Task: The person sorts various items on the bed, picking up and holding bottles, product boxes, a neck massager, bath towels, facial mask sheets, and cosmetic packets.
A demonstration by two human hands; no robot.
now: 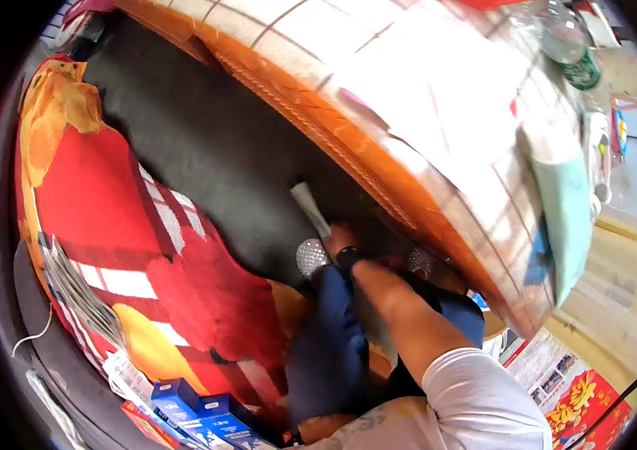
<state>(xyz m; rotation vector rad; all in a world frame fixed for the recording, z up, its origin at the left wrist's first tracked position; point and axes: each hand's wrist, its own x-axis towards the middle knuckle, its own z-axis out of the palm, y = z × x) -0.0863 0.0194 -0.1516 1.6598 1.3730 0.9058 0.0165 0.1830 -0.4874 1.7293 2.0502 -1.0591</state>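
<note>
My right hand (340,237) reaches down low over the dark floor, a black band on its wrist. Its fingers are closed around a narrow pale strip-like thing (308,205), too blurred to name, which points up and left. Just beside that hand is a shiny, studded shoe (311,258) on my foot. At the bottom edge, part of my left hand or forearm (326,427) shows by my dark trouser leg (333,337); its fingers are hidden.
A table with a checked cloth and orange edging (318,124) overhangs the right side, bearing a mint-green packet (569,217) and plastic bottle (573,52). At left, a red patterned cover (93,195) lies over the seat, with blue boxes (221,416) on it.
</note>
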